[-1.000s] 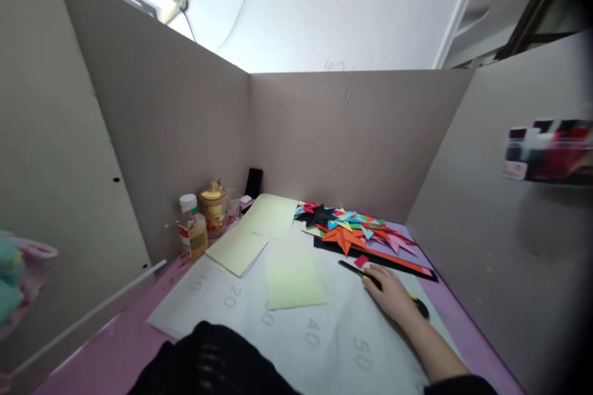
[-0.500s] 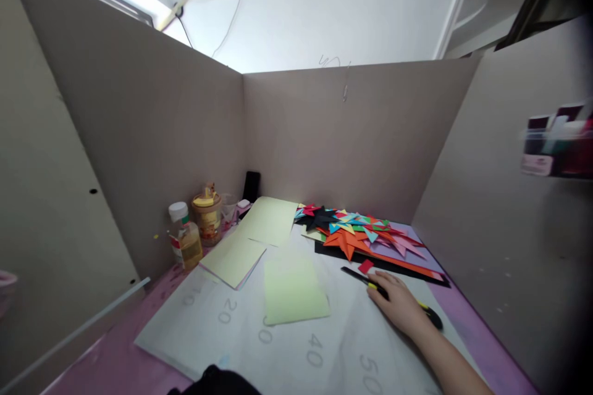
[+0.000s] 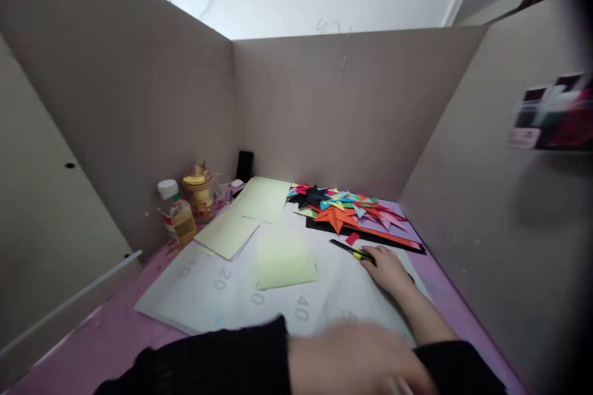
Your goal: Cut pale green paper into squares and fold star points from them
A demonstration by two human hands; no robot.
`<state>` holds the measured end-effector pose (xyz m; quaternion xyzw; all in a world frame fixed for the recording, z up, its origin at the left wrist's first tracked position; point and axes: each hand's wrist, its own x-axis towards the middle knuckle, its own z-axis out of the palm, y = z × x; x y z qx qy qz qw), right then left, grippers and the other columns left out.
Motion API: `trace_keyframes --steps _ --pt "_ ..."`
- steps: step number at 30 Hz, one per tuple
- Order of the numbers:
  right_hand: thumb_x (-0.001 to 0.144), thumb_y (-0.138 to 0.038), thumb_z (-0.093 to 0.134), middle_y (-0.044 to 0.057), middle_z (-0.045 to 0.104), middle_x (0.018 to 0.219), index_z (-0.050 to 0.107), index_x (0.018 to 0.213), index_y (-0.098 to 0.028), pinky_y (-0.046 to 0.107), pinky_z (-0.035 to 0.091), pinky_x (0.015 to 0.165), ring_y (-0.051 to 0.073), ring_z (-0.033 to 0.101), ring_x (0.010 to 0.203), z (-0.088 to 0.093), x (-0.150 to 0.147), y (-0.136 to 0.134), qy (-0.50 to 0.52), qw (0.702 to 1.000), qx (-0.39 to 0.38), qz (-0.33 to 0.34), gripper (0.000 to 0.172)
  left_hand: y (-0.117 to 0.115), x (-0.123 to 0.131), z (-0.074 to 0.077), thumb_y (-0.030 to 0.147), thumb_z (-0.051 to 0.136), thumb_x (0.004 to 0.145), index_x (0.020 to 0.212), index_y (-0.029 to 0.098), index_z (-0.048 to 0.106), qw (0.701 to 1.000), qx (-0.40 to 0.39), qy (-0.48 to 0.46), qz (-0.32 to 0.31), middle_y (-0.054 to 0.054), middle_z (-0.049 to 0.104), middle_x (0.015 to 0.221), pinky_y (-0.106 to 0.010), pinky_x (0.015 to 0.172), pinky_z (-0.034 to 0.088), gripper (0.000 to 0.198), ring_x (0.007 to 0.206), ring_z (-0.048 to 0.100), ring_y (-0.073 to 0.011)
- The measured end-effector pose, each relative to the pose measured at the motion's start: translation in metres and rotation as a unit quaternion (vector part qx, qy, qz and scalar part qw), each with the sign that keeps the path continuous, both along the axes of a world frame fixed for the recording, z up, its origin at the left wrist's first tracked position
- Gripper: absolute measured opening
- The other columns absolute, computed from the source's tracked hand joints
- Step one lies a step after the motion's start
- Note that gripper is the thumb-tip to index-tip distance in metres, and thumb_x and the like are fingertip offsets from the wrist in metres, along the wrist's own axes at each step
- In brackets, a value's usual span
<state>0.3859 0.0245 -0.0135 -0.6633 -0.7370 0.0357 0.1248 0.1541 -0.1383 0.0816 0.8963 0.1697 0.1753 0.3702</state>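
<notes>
My right grip (image 3: 385, 268) lies over the handle of a black and yellow cutter (image 3: 359, 253), thumb on the near side and fingers on the far side; much of the handle is hidden under my palm, so I cannot tell whether I am pinching it or only resting on it. The cutter lies on the white sheet (image 3: 331, 296) with its blade end pointing away from me, near a red scrap (image 3: 352, 239), which seems the safer way round for my wrist. My left grip (image 3: 356, 355) crosses low in front of me, so blurred that I cannot tell whether it is spread or pressed together. The pale green square (image 3: 287, 262) lies flat in the middle of the sheet, probably so that it is within reach of both sides, with more pale paper (image 3: 228, 232) to its left. The folded paper stars (image 3: 337, 218) are heaped at the back, perhaps to spare their points, while the bottle (image 3: 185, 225) and jar (image 3: 198, 200) stand at the counter's (image 3: 115, 321) left edge, likely out of my elbows' way
</notes>
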Motion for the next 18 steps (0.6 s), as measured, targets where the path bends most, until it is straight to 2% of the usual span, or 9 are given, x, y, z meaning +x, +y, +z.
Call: trace_keyframes --steps 2,3,4,5,6,8,10,14,18 --pt "0.080 -0.027 0.051 0.010 0.059 0.104 0.060 0.111 -0.020 0.035 0.038 0.085 0.026 0.052 0.101 0.010 -0.004 -0.004 -0.015 1.000 -0.007 0.007 0.034 0.039 -0.023 -0.006 0.027 0.054 0.084 0.111 0.019 0.055 0.983 0.057 0.079 0.158 -0.014 0.049 0.124 -0.048 0.098 0.034 0.028 0.118 0.043 -0.0284" --pt "0.080 -0.026 0.051 0.009 0.059 0.103 0.061 0.110 -0.021 0.034 0.037 0.085 0.025 0.052 0.099 0.015 -0.008 -0.008 -0.022 1.000 -0.001 0.010 0.032 0.056 -0.037 -0.013 0.028 0.061 0.078 0.113 0.018 0.053 0.944 0.110 0.151 0.272 -0.016 0.045 0.129 -0.052 0.100 0.030 0.037 0.122 0.038 -0.0325" --pt "0.081 -0.025 0.051 0.009 0.058 0.105 0.060 0.111 -0.021 0.034 0.036 0.085 0.024 0.052 0.098 0.019 -0.013 -0.011 -0.026 0.999 0.013 0.016 0.032 0.069 -0.051 -0.021 0.032 0.067 0.072 0.117 0.017 0.051 0.903 0.142 0.204 0.350 -0.018 0.040 0.134 -0.055 0.101 0.025 0.050 0.126 0.031 -0.0360" --pt "0.082 -0.025 0.050 0.009 0.056 0.107 0.057 0.115 -0.021 0.033 0.036 0.085 0.023 0.053 0.096 0.024 -0.020 -0.015 -0.021 0.999 0.029 0.024 0.034 0.079 -0.065 -0.030 0.037 0.069 0.069 0.122 0.018 0.047 0.877 0.158 0.234 0.390 -0.018 0.038 0.136 -0.055 0.102 0.024 0.061 0.127 0.029 -0.0366" --pt "0.084 -0.026 0.048 0.009 0.055 0.111 0.054 0.119 -0.021 0.031 0.036 0.083 0.021 0.053 0.095 0.027 -0.028 -0.019 -0.013 0.998 0.046 0.029 0.035 0.085 -0.077 -0.039 0.042 0.068 0.068 0.126 0.018 0.043 0.869 0.153 0.250 0.398 -0.017 0.040 0.135 -0.052 0.101 0.027 0.067 0.126 0.032 -0.0352" --pt "0.086 -0.027 0.046 0.009 0.053 0.114 0.051 0.122 -0.023 0.029 0.036 0.081 0.020 0.052 0.096 0.032 -0.045 -0.026 -0.016 0.997 0.065 0.045 0.036 0.092 -0.096 -0.054 0.048 0.064 0.070 0.130 0.018 0.039 0.872 0.143 0.252 0.394 -0.014 0.046 0.130 -0.046 0.099 0.031 0.072 0.121 0.039 -0.0318" --pt "0.086 -0.026 0.047 0.009 0.053 0.114 0.050 0.122 -0.023 0.029 0.035 0.083 0.021 0.051 0.099 0.033 -0.061 -0.028 -0.039 0.995 0.058 0.065 0.036 0.097 -0.106 -0.060 0.048 0.062 0.071 0.133 0.018 0.035 0.874 0.146 0.249 0.391 -0.013 0.049 0.127 -0.046 0.100 0.030 0.073 0.119 0.041 -0.0303" --pt "0.086 -0.027 0.049 0.010 0.053 0.112 0.050 0.122 -0.023 0.031 0.033 0.084 0.023 0.049 0.101 0.031 -0.080 -0.019 -0.084 0.994 0.017 0.070 0.036 0.116 -0.114 -0.057 0.049 0.057 0.076 0.136 0.022 0.032 0.879 0.169 0.251 0.367 -0.012 0.050 0.126 -0.052 0.103 0.020 0.070 0.118 0.041 -0.0288" --pt "0.086 -0.026 0.049 0.009 0.052 0.112 0.052 0.119 -0.025 0.032 0.033 0.084 0.023 0.049 0.099 0.032 -0.080 -0.010 -0.089 0.990 -0.004 0.114 0.033 0.133 -0.118 -0.054 0.049 0.047 0.084 0.137 0.028 0.033 0.886 0.203 0.270 0.318 -0.010 0.049 0.129 -0.051 0.105 0.016 0.058 0.118 0.043 -0.0262"
